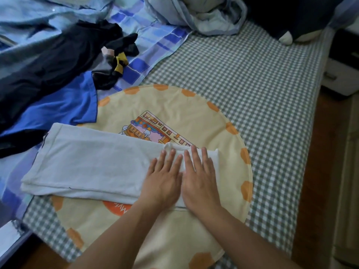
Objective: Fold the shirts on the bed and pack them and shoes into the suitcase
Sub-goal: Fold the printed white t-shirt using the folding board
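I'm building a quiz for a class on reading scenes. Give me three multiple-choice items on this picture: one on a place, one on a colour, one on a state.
1. What does the white shirt lie on?
A. the round yellow cushion cover
B. the floor
C. a suitcase

2. What colour is the garment just beyond the white shirt's far left end?
A. red
B. blue
C. green

3. How are the two hands placed?
A. both curled into fists
B. one lifted in the air
C. both flat on the shirt, fingers straight

Answers:
1. A: the folded shirt rests across the yellow cover with orange patches.
2. B: the blue garment lies there beside dark clothes.
3. C: the left hand and the right hand press flat, side by side, on the shirt's right end.
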### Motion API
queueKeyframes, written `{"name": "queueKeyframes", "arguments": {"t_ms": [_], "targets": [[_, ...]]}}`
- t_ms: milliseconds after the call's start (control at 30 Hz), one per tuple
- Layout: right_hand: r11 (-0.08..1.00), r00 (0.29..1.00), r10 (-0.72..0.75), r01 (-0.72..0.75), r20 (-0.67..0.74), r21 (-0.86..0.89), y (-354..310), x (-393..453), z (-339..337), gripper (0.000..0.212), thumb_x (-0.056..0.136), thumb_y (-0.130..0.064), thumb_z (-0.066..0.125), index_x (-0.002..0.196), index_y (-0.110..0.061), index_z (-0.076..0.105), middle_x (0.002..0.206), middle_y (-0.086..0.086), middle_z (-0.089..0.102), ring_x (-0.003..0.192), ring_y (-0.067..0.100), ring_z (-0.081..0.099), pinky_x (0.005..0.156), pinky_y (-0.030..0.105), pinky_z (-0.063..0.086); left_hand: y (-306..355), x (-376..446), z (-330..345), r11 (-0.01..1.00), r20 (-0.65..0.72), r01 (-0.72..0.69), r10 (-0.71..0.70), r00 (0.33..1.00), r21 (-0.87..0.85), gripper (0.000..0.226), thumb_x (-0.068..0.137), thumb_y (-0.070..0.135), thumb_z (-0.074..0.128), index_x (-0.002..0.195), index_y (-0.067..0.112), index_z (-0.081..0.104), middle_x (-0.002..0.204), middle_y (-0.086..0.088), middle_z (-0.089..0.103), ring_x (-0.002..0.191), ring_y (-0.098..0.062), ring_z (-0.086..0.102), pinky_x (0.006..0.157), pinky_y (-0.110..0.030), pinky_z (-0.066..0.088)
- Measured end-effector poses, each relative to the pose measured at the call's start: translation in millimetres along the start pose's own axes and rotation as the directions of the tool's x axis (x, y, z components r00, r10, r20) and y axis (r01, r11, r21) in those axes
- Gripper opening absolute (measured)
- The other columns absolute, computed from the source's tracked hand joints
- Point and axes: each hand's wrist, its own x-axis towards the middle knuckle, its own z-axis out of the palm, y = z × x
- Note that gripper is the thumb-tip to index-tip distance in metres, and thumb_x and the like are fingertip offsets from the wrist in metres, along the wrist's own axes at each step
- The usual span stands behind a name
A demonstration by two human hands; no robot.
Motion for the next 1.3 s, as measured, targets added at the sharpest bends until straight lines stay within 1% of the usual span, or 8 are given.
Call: {"name": "queueKeyframes", "arguments": {"t_ms": [167,300,467,567,733,967,1167,1300], "targets": [[0.998,0.999,0.032,-0.030,-0.041,0.054,-35,11,17,0.061,0.102,-0.039,0.031,0.158,-0.014,0.031,0.166,0.008,0.023,0.155,0.030,0.013,0.122,0.049,0.020,-84,-23,-32,0.998,-0.213,0.043,-0.050,0.976,-0.037,0.056,0.098,0.042,0.035,0.151,0.025,0.046,0.162,-0.017,0.033,0.149,-0.041,0.030,0.116,-0.050,0.028],[0.993,0.993,0.099,-0.094,0.067,-0.078,-60,5,41,0.071,0.099,-0.051,0.027,0.160,-0.015,0.024,0.170,0.002,0.007,0.155,0.030,0.012,0.122,0.050,0.016,-226,-79,-48,0.891,-0.158,0.448,-0.453,0.877,-0.070,0.058,0.103,0.055,0.021,0.160,0.044,0.011,0.170,-0.009,0.001,0.156,-0.035,-0.002,0.124,-0.048,-0.001],[0.985,0.989,0.122,-0.110,0.088,-0.134,-66,8,44,0.070,0.098,-0.052,0.027,0.158,-0.015,0.030,0.168,0.006,0.015,0.154,0.031,0.016,0.121,0.048,0.014,-288,-93,-78,0.764,-0.173,0.589,-0.638,0.750,-0.264,0.064,0.101,0.052,0.043,0.156,0.030,0.022,0.158,-0.018,0.025,0.143,-0.041,0.026,0.116,-0.055,0.025],[0.984,0.984,0.119,-0.099,0.132,-0.146,-67,6,41,0.070,0.099,-0.054,0.023,0.159,-0.018,0.029,0.169,0.005,0.014,0.155,0.028,0.011,0.122,0.044,0.006,-284,-80,-89,0.460,0.012,0.637,-0.805,0.593,-0.619,0.066,0.091,0.053,0.061,0.138,0.011,0.040,0.134,-0.018,0.051,0.123,-0.042,0.051,0.102,-0.052,0.042],[0.986,0.970,0.166,-0.163,0.178,-0.035,-69,11,29,0.077,0.093,-0.058,0.013,0.161,-0.022,0.018,0.169,-0.003,0.005,0.156,0.019,0.000,0.124,0.039,0.001,-290,-85,-128,0.290,0.279,0.596,-0.677,0.681,-0.749,0.038,0.084,0.028,0.077,0.117,0.015,0.065,0.093,-0.006,0.070,0.077,-0.023,0.064,0.069,-0.034,0.052],[0.963,0.973,0.224,-0.229,0.050,0.141,-57,-15,-1,0.073,0.098,-0.053,0.023,0.158,-0.012,0.029,0.165,0.002,0.023,0.155,0.019,0.012,0.126,0.033,0.006,-163,-81,-180,0.818,-0.097,0.293,-0.388,0.917,-0.495,0.042,0.092,0.022,0.052,0.134,0.027,0.051,0.106,-0.007,0.066,0.097,-0.035,0.061,0.078,-0.040,0.045],[0.964,0.972,0.223,-0.231,0.071,0.131,-34,-51,-10,0.071,0.099,-0.056,0.024,0.158,-0.018,0.030,0.166,0.001,0.023,0.155,0.021,0.013,0.125,0.038,0.012,-48,-38,-79,0.946,0.256,0.260,-0.208,0.944,-0.192,0.081,0.096,0.022,0.048,0.161,0.010,-0.001,0.144,-0.011,0.046,0.122,-0.036,0.058,0.092,-0.041,0.045],[0.942,0.949,0.315,-0.311,-0.008,0.125,-16,-60,-19,0.059,0.101,-0.046,0.039,0.151,-0.016,0.041,0.160,0.008,0.033,0.148,0.029,0.025,0.121,0.049,0.026,-54,-43,-69,0.957,0.056,0.198,-0.190,0.980,-0.211,0.058,0.101,0.044,0.039,0.150,0.013,0.031,0.130,-0.009,0.054,0.115,-0.035,0.056,0.085,-0.042,0.045]]}}
